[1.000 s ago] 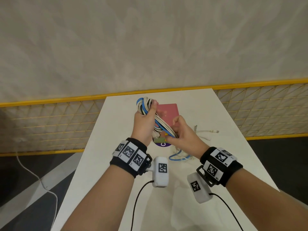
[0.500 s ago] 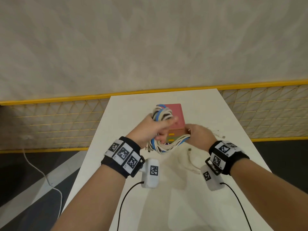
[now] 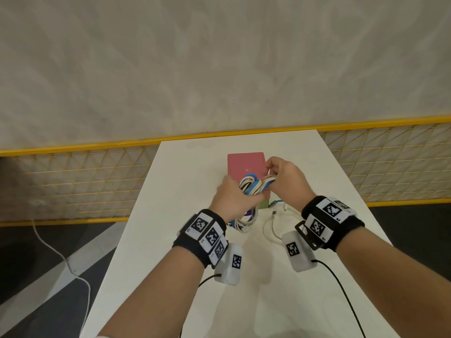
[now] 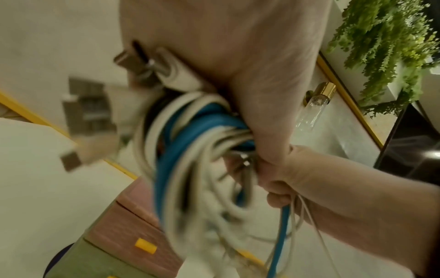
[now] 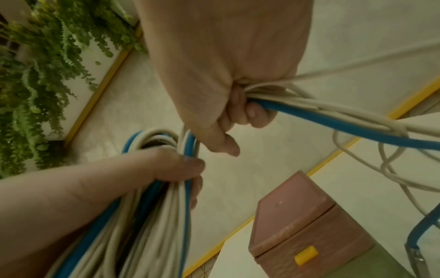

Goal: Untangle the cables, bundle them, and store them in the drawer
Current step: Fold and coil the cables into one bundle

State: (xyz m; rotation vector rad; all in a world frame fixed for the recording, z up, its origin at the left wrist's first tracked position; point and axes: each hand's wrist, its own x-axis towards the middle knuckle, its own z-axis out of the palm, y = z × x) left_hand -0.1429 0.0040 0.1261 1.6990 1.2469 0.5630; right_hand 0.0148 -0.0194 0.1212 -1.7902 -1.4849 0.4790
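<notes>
A coil of white and blue cables (image 3: 251,187) hangs above the white table (image 3: 185,167), in front of a small drawer unit (image 3: 245,164) with a pink top. My left hand (image 3: 231,197) grips the coil (image 4: 190,150) around its middle. My right hand (image 3: 280,179) grips the loose strands (image 5: 297,105) that lead off the coil's top, close to the right of the left hand (image 5: 176,167). Cable tails (image 3: 273,225) with plugs trail onto the table below the hands. The drawer unit (image 5: 302,231) shows pink and green drawers with yellow handles, both closed.
A yellow mesh fence (image 3: 73,181) runs behind and beside the table. A thin white cord (image 3: 61,254) lies on the dark floor at the left. Black wires (image 3: 341,289) run from my wrist cameras over the near table surface. Green foliage (image 5: 35,75) hangs on a wall.
My right hand has risen from the table beside the drawer unit to the top of the coil, holding the strands. The left hand and coil shifted slightly right.
</notes>
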